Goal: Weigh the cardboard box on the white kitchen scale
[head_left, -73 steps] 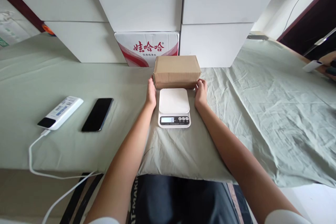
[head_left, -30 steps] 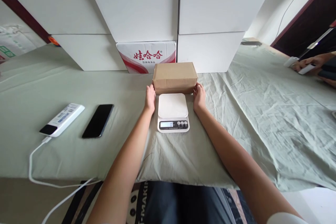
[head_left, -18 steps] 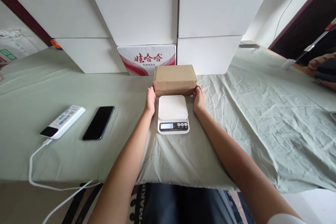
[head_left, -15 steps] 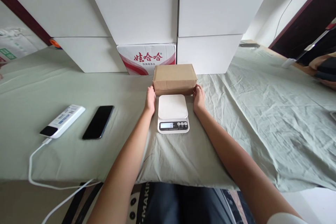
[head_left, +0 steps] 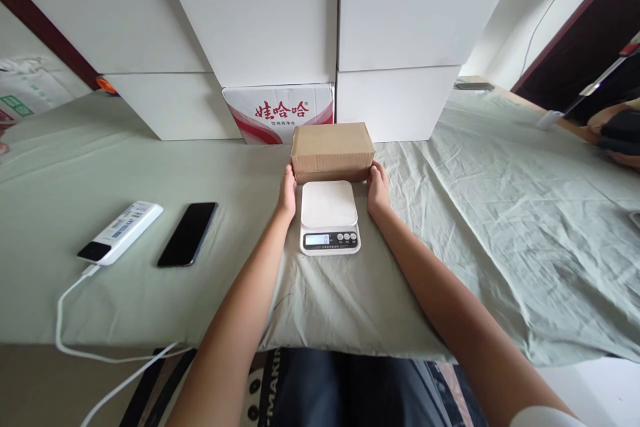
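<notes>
A brown cardboard box sits behind a white kitchen scale on the cloth-covered table. My left hand presses against the box's left end, and my right hand against its right end, so the box is held between them. The fingertips of both hands are partly hidden along the box's sides. On the scale the plate is bare and the lit display reads 0.
Left of my arms lie a black phone and a white power bank with a white cable. Large white panels and a red-and-white printed carton stand along the back. The green cloth is wrinkled at right.
</notes>
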`<state>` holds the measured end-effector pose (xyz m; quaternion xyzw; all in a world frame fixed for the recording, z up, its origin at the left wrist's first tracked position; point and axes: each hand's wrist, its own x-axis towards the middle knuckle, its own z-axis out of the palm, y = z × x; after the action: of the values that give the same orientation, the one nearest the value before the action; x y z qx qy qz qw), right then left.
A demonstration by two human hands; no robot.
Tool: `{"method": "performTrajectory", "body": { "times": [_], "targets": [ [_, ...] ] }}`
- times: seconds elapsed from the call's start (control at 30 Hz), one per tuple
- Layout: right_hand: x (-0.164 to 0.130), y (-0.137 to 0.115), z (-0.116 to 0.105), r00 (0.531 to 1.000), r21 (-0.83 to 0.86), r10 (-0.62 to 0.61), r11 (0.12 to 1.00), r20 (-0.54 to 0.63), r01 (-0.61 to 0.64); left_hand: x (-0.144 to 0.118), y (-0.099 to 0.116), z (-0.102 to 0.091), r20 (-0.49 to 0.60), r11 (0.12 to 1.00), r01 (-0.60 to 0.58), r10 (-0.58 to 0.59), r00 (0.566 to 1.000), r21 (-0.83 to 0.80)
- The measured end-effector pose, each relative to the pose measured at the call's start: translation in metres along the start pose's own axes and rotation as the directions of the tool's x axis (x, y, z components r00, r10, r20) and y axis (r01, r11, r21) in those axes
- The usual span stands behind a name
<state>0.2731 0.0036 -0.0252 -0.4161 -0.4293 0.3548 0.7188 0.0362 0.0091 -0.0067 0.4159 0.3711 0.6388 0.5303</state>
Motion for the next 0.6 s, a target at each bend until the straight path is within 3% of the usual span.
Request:
{"method": "performTrajectory", "body": {
  "times": [0.13,0.6],
  "targets": [
    [0.000,-0.003,0.001,0.995,-0.074,0.055,0.995,-0.083,-0.061,-0.003,0.003,0.004,-0.003,0.999,0.014,-0.014,1.000,-0.030],
    [-0.001,-0.011,0.003,1.000,-0.157,0.020,0.987,-0.021,-0.023,-0.004,0.007,0.008,-0.043,0.992,0.050,-0.055,0.998,-0.120]
  ]
}}
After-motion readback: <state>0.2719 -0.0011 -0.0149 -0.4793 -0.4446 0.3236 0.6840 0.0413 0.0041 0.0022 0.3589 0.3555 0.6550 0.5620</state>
